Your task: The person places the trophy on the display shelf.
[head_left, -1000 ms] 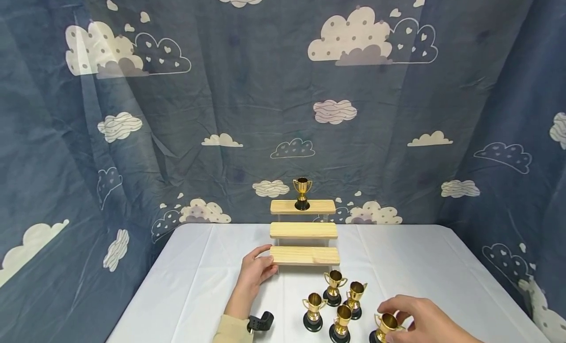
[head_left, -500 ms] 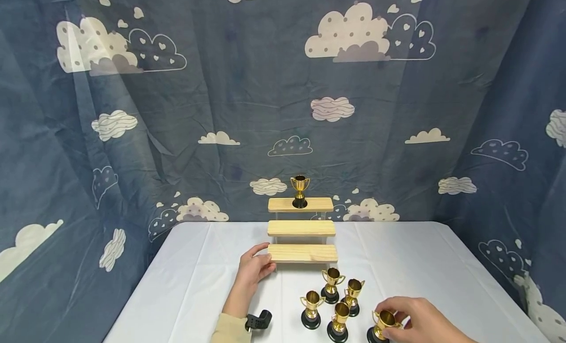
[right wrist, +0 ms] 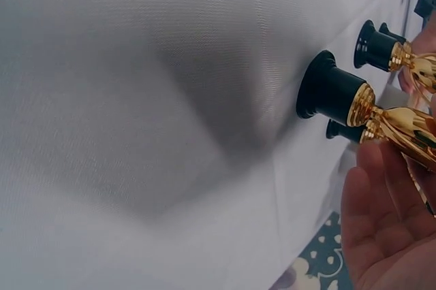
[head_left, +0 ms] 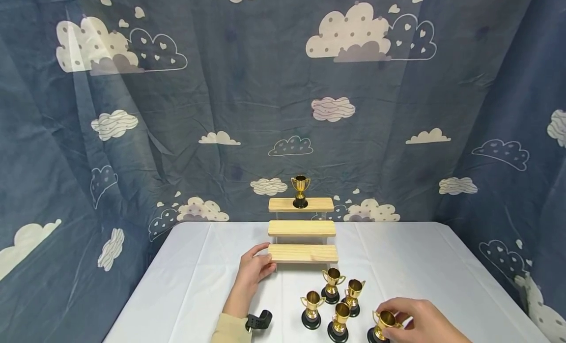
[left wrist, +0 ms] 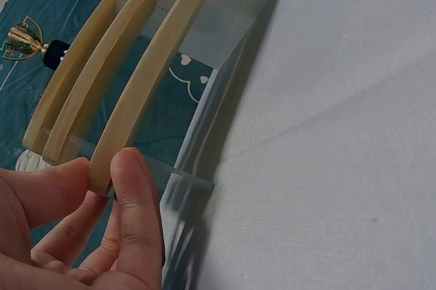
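Note:
My left hand [head_left: 252,273] pinches the left end of the lowest wooden shelf [head_left: 302,253] of a three-step display stand. In the left wrist view, the thumb and fingertips press on that shelf's end [left wrist: 102,174]. At the lower right, my right hand [head_left: 415,316] grips a small gold trophy cup [head_left: 384,321] by its bowl. The right wrist view shows the cup's black base [right wrist: 334,92] pointing away from the fingers; whether it touches the cloth I cannot tell. Another gold trophy [head_left: 300,185] stands upright on the top shelf [head_left: 278,205].
Several more gold trophies, among them a front-left one [head_left: 312,308], stand upright between the hands. The middle shelf [head_left: 302,228] lies between the other two. A white cloth [head_left: 194,294] covers the table. A blue cloud-print curtain [head_left: 247,97] hangs behind and at both sides.
The whole view has shifted slightly since the first frame. Both hands keep their places, on the shelf end and on the trophy.

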A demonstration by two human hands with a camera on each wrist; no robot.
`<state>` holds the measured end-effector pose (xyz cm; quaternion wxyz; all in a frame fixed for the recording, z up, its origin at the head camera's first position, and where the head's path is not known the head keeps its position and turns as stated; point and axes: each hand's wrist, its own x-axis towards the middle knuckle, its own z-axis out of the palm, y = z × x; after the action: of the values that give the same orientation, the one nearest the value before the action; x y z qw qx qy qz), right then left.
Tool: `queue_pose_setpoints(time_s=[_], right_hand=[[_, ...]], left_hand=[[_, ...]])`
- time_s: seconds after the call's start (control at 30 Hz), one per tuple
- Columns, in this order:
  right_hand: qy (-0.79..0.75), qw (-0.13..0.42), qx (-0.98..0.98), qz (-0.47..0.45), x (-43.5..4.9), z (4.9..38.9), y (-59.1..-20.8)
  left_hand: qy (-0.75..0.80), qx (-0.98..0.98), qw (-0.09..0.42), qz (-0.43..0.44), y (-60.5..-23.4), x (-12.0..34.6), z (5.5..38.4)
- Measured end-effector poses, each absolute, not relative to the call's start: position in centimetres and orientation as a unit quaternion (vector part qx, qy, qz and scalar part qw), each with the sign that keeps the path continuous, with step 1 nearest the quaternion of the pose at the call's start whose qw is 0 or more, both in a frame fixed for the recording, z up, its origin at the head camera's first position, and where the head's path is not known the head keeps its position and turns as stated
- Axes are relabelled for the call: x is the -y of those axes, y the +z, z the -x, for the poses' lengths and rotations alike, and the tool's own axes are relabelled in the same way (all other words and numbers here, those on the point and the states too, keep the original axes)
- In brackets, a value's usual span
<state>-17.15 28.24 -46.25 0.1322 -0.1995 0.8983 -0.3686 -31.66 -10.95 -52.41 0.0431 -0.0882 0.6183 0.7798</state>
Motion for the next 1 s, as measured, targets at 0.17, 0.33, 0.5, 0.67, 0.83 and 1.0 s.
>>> queue_pose_setpoints(time_s=[0.17,0.33,0.5,0.67,0.83,1.0], right_hand=[[-0.364,0.115,-0.904,0.191,-28.5,17.1,-46.3],[-0.352,0.082,-0.917,0.165,-28.3,16.9,-45.8],[-0.35,0.055,-0.924,0.145,-28.4,16.9,-45.2],[-0.34,0.026,-0.931,0.132,-28.6,17.0,-44.6],[-0.318,-0.034,-0.938,0.138,-28.5,17.1,-43.9],[-0.313,-0.086,-0.933,0.157,-28.4,17.3,-43.3]], left_hand=[[0.782,-0.617,0.042,0.084,-52.3,10.9,31.4],[0.782,-0.617,0.041,0.082,-52.1,10.9,31.4],[0.782,-0.616,0.041,0.084,-52.2,10.8,31.4],[0.782,-0.617,0.042,0.081,-52.1,10.9,31.3],[0.783,-0.615,0.042,0.081,-52.1,10.9,31.3],[0.786,-0.611,0.043,0.083,-52.2,10.9,31.4]])
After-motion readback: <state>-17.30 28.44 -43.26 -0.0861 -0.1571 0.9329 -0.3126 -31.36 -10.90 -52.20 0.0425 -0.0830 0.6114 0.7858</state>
